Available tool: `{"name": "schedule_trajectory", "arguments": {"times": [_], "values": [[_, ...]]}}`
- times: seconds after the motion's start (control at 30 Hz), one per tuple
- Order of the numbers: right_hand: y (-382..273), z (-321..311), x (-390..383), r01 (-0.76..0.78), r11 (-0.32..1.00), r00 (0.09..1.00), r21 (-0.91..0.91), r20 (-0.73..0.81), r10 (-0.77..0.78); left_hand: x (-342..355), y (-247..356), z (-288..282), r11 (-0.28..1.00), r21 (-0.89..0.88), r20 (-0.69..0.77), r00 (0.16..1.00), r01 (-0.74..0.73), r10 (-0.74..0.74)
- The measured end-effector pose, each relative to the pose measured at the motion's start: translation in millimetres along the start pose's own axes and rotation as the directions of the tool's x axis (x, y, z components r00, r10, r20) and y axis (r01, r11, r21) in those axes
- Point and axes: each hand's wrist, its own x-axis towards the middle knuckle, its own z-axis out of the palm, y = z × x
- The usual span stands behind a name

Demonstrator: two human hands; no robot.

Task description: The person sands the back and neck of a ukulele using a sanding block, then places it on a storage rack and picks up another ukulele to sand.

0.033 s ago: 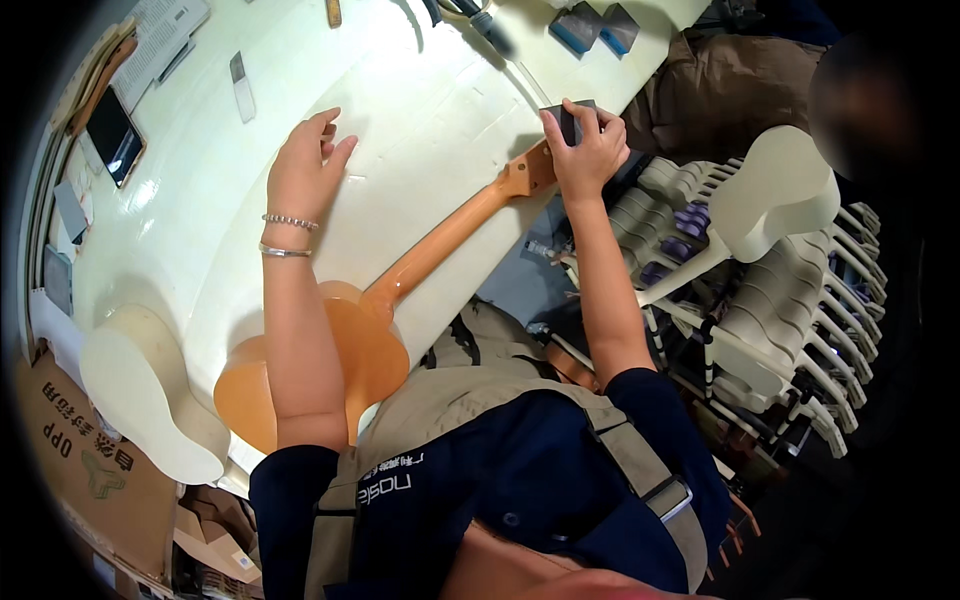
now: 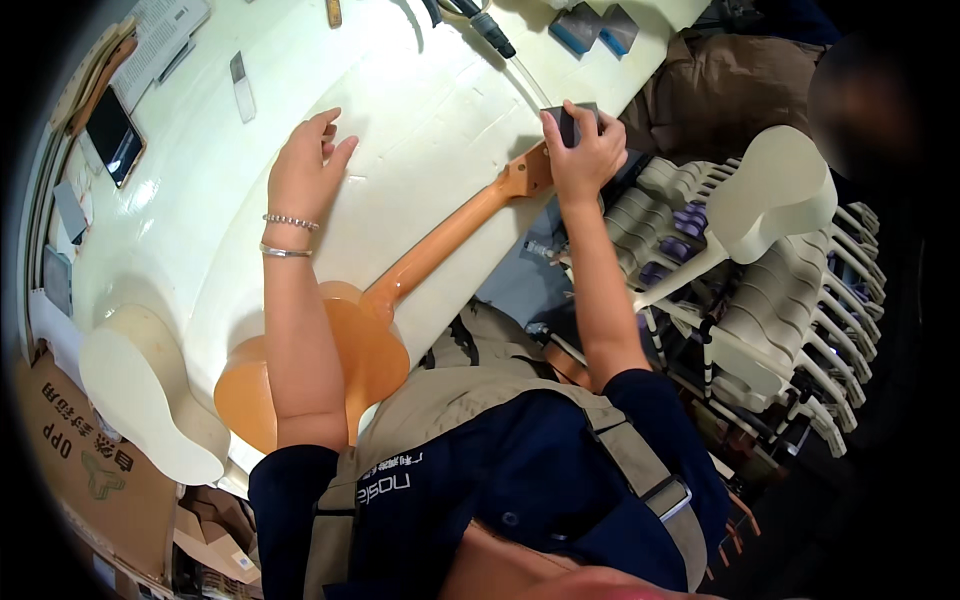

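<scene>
With twelve o'clock at the top edge, we see the left hand (image 2: pixel 305 165) at ten o'clock above the pale worktable (image 2: pixel 420 130): half open, fingers loosely bent, holding nothing. Its forearm crosses over the body of an orange, guitar-shaped instrument (image 2: pixel 405 272). This instrument lies on the table, its body toward eight o'clock and its neck running up toward one o'clock. There we find the right hand (image 2: pixel 590 155), closed with thumb and fingers about a dark block (image 2: pixel 570 122) just beside the headstock; whether block and headstock touch, we cannot tell. A black-handled tool (image 2: pixel 492 35) at twelve o'clock points its pale shaft toward the block. We note two blue-sided blocks (image 2: pixel 596 29) between twelve and one, a phone (image 2: pixel 115 138) at ten, a cream instrument body (image 2: pixel 150 390) between eight and nine, and racked cream instruments (image 2: pixel 770 310) at three.
</scene>
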Motion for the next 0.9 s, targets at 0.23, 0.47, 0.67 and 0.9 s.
{"name": "schedule_trajectory", "arguments": {"times": [0.23, 0.47, 0.67, 0.9], "values": [[-23.0, -10.7, -50.6, 0.211, 0.976, 0.971, 0.054, 0.101, -0.215, -2.2, -1.2, -7.9, 1.0, 0.031, 0.011, 1.0, -0.004, 0.004], [-18.2, 2.6, -30.3, -0.024, 0.999, 1.0, -0.048, -0.011, 0.023, -2.5, -1.7, -10.3, 0.999, 0.034, 0.024, 0.999, 0.027, -0.028], [-17.0, -6.1, -30.8, 0.109, 0.994, 0.992, 0.001, 0.07, -0.109, -3.5, -3.1, -10.4, 1.0, 0.023, 0.009, 1.0, 0.016, -0.016], [-35.4, -5.7, -72.4, -0.001, 1.0, 0.998, 0.002, 0.069, 0.001, -2.5, -3.4, -10.2, 0.998, 0.066, -0.002, 1.0, 0.022, -0.022]]}}
